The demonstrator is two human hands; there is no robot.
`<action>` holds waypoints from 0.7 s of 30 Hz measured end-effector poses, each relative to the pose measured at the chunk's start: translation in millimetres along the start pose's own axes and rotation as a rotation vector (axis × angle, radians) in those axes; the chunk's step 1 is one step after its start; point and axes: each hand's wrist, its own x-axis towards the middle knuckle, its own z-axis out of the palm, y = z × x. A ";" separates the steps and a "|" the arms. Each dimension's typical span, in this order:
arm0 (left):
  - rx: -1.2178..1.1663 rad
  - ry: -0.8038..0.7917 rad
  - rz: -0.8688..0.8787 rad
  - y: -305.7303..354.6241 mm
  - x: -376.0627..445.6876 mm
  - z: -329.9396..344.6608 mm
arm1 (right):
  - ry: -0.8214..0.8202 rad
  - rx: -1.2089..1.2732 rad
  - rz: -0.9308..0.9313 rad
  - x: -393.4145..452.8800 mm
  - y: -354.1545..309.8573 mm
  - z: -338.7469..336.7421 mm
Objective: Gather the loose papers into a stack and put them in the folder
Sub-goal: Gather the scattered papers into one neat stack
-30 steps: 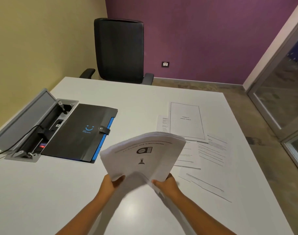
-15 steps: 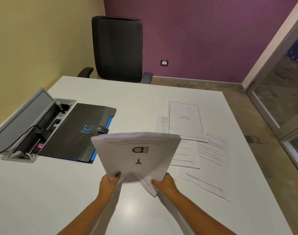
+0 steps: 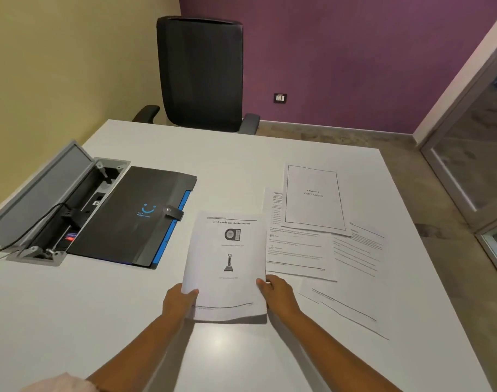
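A thin stack of printed papers with a trophy picture on top lies nearly flat on the white table, in front of me. My left hand grips its lower left edge with the thumb on top. My right hand holds its lower right edge. Several loose sheets lie overlapping on the table to the right of the stack. The black folder with a blue smile mark and blue edge lies closed to the left, its strap fastened.
An open grey cable box with a plug and a black cable is set into the table at the far left, touching the folder. A black office chair stands at the far side. The table's right edge drops to the floor.
The stack was held up, bent and tilted toward me; both hands have lowered it so it now lies nearly flat on the table, print facing up.
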 end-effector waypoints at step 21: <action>-0.016 0.050 -0.063 -2.8 17.2 -10.8 | -0.036 -0.965 -0.091 -13.2 116.5 -48.4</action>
